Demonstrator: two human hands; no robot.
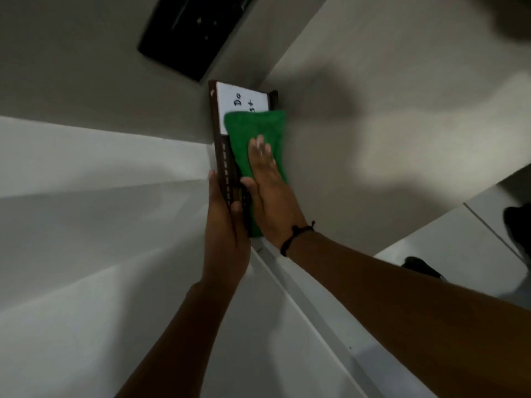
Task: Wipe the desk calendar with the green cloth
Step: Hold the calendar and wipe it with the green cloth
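Calendar: dark brown framed desk calendar with a white writing panel, held up in the air at frame centre, its long brown edge turned toward the camera.
Left hand: left hand clamped on the calendar's near end, thumb on the front face, fingers wrapped behind.
Right hand: right hand laid flat, fingers together, pressing the fuzzy green cloth against the panel.
Open room: bare white panel above the cloth; free pale wall to the right of the cloth.
Around: black rectangular panel up on the pale surface, well apart; black cord bracelet on the right wrist.
Hidden: cloth covers most of the panel; only "Do" and part of another word show; markings on the brown edge too blurred to read.
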